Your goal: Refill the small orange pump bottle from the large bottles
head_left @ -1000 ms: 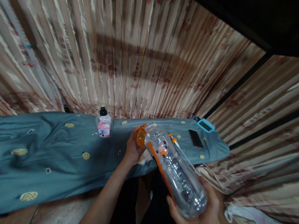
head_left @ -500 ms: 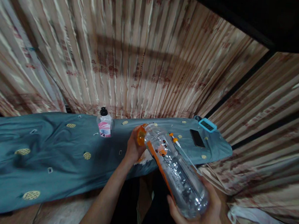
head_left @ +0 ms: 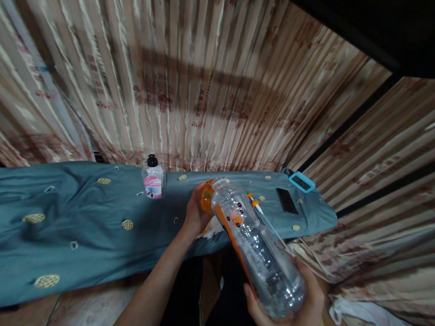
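Note:
A large clear plastic bottle [head_left: 256,244] with an orange label strip lies tilted between my hands, its base toward me. My right hand [head_left: 292,315] cups the base from below. My left hand [head_left: 196,212] is closed around the bottle's orange cap [head_left: 206,201] at the far end, above the blue cloth [head_left: 70,213]. Right beside the bottle's neck, on the cloth, lies a thin clear tube with an orange tip [head_left: 254,204].
A small bottle [head_left: 153,178] with a black cap and pink label stands on the cloth, left of my left hand. A dark phone [head_left: 286,201] and a turquoise-framed device [head_left: 302,182] lie at the cloth's right end. Striped curtains [head_left: 207,83] hang behind and to the right.
Both hands and the bottle stay almost in place; the bottle's base has sunk slightly lower in the picture. My grip is unchanged.

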`<state>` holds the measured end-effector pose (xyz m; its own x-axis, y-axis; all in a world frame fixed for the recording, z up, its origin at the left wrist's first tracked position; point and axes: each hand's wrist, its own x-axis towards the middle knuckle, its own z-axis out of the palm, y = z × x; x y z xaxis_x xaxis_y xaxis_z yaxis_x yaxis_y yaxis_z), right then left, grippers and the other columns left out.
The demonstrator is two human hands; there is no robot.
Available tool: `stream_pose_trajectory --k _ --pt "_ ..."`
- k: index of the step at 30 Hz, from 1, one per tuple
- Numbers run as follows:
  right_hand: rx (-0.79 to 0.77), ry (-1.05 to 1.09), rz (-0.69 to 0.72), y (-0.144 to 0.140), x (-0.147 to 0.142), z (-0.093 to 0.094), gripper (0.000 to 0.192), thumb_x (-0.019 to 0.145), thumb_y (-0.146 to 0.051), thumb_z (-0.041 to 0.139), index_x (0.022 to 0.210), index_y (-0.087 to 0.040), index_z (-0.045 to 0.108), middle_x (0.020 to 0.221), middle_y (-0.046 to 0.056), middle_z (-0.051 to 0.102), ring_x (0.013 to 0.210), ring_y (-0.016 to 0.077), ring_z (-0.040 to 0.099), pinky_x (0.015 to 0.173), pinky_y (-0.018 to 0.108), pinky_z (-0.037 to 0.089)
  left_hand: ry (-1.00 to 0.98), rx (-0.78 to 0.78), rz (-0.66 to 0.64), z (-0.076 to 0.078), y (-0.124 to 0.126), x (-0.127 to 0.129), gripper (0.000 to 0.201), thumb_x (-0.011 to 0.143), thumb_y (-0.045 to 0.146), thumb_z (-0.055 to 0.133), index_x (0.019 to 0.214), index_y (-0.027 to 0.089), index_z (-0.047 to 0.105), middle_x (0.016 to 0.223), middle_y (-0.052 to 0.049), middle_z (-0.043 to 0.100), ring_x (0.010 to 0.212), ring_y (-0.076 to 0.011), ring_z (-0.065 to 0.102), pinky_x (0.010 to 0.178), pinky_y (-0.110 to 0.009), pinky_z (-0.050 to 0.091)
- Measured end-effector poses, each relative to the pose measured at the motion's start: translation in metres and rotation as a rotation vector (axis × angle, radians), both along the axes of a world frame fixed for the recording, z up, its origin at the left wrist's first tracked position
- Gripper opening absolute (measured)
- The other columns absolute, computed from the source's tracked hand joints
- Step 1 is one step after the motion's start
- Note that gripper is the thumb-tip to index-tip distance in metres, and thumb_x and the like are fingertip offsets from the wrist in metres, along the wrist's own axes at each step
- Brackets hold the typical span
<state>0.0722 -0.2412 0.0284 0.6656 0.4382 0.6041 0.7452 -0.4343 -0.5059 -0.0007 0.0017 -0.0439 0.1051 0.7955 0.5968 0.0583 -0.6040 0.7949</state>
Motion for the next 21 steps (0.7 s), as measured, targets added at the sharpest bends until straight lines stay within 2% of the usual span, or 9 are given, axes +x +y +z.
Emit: stream_pose_trajectory --k 6,9,13,18,21 --pt "-0.001 0.066 -0.034 0.0012 -0.0059 0.0044 0.101 0.063 -0.088 0.054 0.139 -0.020 0.046 0.117 0.016 0.068 0.093 0.0377 0.071 0.067 0.046 0.058 -0.003 0.003 -0.008 0.0029 -0.0016 -0.0002 0.060 0.072 0.030 0.074 0.125 0.022 0.049 0.121 -0.007 0.066 0.107 -0.0220 0.067 0.093 -0.037 0.055" --pt "0.009 0.051 -0.023 0.0009 -0.0061 0.0037 0.099 0.065 -0.086 0.055 0.138 -0.019 0.047 0.116 0.016 0.068 0.095 0.0379 0.071 0.067 0.045 0.057 0.002 -0.004 -0.021 0.0041 -0.0024 -0.0013 0.062 0.071 0.030 0.075 0.126 0.020 0.048 0.123 -0.009 0.065 0.109 -0.0230 0.066 0.095 -0.038 0.054" --pt "-0.012 0.050 -0.019 -0.0001 -0.0040 0.0020 0.101 0.064 -0.086 0.056 0.138 -0.019 0.046 0.114 0.016 0.068 0.087 0.0351 0.071 0.060 0.042 0.055 0.006 -0.011 -0.022 0.0028 -0.0020 -0.0011 0.063 0.070 0.030 0.077 0.126 0.023 0.048 0.123 -0.008 0.065 0.109 -0.0236 0.066 0.095 -0.040 0.055" --pt "0.000 0.091 -0.037 0.0001 -0.0056 0.0019 0.101 0.062 -0.084 0.058 0.139 -0.020 0.045 0.117 0.015 0.067 0.096 0.0370 0.071 0.071 0.046 0.058 -0.012 0.001 -0.016 0.0002 -0.0012 0.0004 0.064 0.069 0.029 0.077 0.126 0.024 0.049 0.122 -0.006 0.065 0.107 -0.0225 0.066 0.094 -0.039 0.055" --pt "-0.018 0.094 -0.050 0.0011 -0.0076 0.0033 0.101 0.062 -0.086 0.055 0.139 -0.020 0.046 0.116 0.016 0.067 0.093 0.0376 0.071 0.066 0.046 0.057 -0.012 -0.008 -0.010 0.0007 -0.0015 0.0000 0.064 0.068 0.028 0.078 0.125 0.023 0.049 0.121 -0.007 0.066 0.107 -0.0229 0.066 0.094 -0.039 0.055"
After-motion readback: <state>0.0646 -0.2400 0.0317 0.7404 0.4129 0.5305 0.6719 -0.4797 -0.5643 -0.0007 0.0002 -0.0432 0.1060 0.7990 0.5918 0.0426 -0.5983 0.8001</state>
